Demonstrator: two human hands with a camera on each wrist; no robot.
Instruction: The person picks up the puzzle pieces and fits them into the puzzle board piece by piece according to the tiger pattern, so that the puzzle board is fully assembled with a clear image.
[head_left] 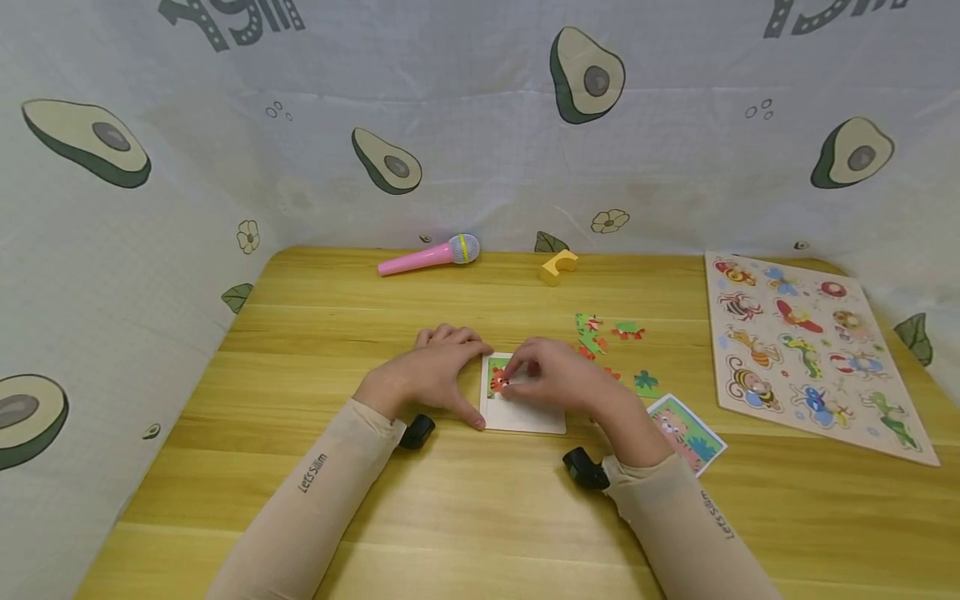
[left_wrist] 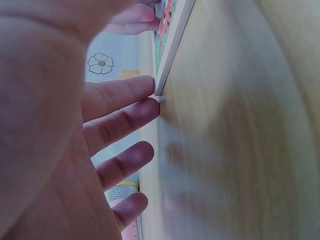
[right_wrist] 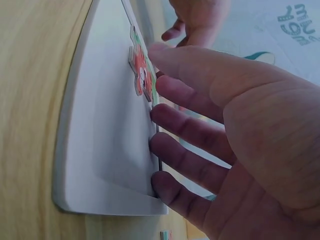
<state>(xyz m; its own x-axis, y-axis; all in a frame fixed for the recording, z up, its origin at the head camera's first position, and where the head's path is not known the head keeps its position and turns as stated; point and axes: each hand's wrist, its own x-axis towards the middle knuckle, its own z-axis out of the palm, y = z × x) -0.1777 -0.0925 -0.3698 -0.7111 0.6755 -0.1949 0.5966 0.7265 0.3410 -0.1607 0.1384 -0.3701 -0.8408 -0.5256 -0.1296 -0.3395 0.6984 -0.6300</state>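
A square white puzzle tray (head_left: 525, 415) lies on the table, with red and green jigsaw pieces (head_left: 496, 377) in its upper left part. My left hand (head_left: 437, 375) rests at the tray's left edge, index fingertip at the far corner and thumb at the near one, its other fingers extended. Over the tray, my right hand (head_left: 558, 377) pinches a red jigsaw piece (right_wrist: 141, 72) between thumb and index finger, close to the pieces on the tray. In the right wrist view, that hand's other fingertips lie along the tray's far side.
Loose jigsaw pieces (head_left: 628, 330) lie right of the tray. A picture card (head_left: 690, 433) sits partly under my right forearm. An insect puzzle board (head_left: 817, 358) is at the right. A pink toy microphone (head_left: 420, 258) and a yellow arch block (head_left: 558, 265) lie at the back.
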